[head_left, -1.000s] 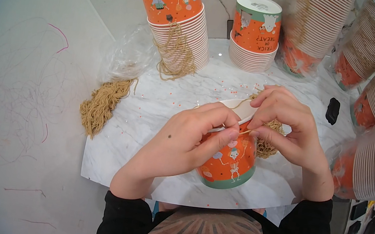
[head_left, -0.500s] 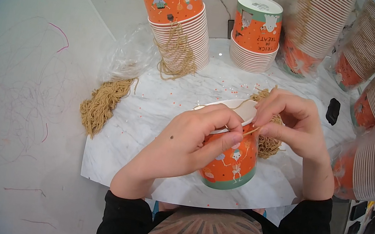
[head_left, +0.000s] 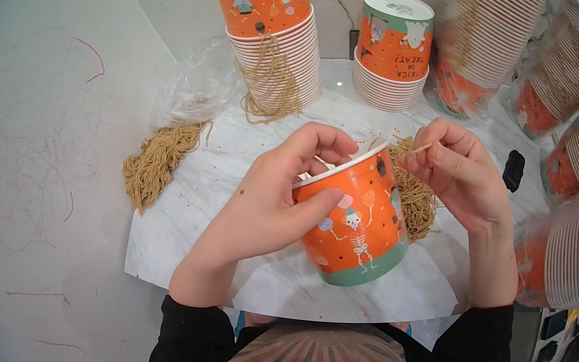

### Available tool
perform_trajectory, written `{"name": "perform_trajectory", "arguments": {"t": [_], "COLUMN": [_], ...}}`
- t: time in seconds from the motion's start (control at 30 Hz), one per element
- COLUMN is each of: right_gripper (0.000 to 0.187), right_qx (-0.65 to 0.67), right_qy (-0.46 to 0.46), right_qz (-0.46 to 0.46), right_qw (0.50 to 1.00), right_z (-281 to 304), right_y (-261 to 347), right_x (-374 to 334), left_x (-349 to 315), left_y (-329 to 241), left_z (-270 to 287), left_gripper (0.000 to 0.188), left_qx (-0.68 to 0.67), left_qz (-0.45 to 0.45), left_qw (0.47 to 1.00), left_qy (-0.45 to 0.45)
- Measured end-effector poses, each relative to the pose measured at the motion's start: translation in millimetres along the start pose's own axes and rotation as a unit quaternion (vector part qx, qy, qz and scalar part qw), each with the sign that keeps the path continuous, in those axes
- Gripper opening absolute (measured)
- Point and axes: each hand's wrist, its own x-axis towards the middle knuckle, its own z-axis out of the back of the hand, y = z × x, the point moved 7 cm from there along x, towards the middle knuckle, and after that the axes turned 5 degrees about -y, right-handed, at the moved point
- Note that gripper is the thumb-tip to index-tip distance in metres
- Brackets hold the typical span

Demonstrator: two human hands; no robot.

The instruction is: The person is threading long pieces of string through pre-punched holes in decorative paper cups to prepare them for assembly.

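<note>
the cup (head_left: 352, 217) is now held tilted at its rim by the left hand (head_left: 264, 196), near the front edge of the table (head_left: 160, 244). the cord (head_left: 423, 148), earlier stretched between both hands, is pinched by the right hand (head_left: 458, 166), apparently leaving the left for steadying.

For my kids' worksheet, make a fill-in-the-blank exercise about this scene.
1. The left hand holds a cup whose main colour is ____.
2. The cup's bottom band is ____.
3. The right hand, pinching a thin tan strand, is on the small black object's ____ side.

Missing words: orange; green; left.
</note>
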Motion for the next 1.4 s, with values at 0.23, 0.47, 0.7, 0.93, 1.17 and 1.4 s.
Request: {"name": "perform_trajectory", "arguments": {"t": [0.23,0.47,0.7,0.93,1.17,1.4], "right_gripper": [0.012,0.010,0.006,0.007,0.014,0.017], "right_qx": [-0.033,-0.216,-0.383,-0.481,-0.611,-0.652], "right_qy": [-0.023,-0.056,-0.085,-0.068,-0.031,-0.023], "right_qz": [0.034,0.106,0.175,0.200,0.298,0.347], "right_qw": [0.999,0.969,0.903,0.851,0.733,0.674], "right_z": [-1.0,-11.4,-31.6,-42.2,-58.2,-69.9], "right_y": [5.6,15.6,17.9,20.3,20.9,19.7], "right_x": [-0.7,-5.0,-15.9,-22.1,-28.5,-37.2], "left_x": [5.1,8.8,5.1,3.8,1.5,1.0], "left_y": [10.3,14.4,14.0,16.1,8.9,12.7], "left_z": [-3.6,-7.4,-11.4,-12.3,-15.9,-19.8], "left_gripper": [0.049,0.045,0.035,0.042,0.050,0.052], "left_qx": [-0.059,0.010,-0.039,-0.098,-0.129,-0.150], "left_qz": [0.031,-0.051,-0.015,0.053,0.074,0.088], "left_qw": [0.997,0.996,0.995,0.990,0.986,0.980], "left_qy": [0.031,0.074,0.093,0.083,0.082,0.096]}}
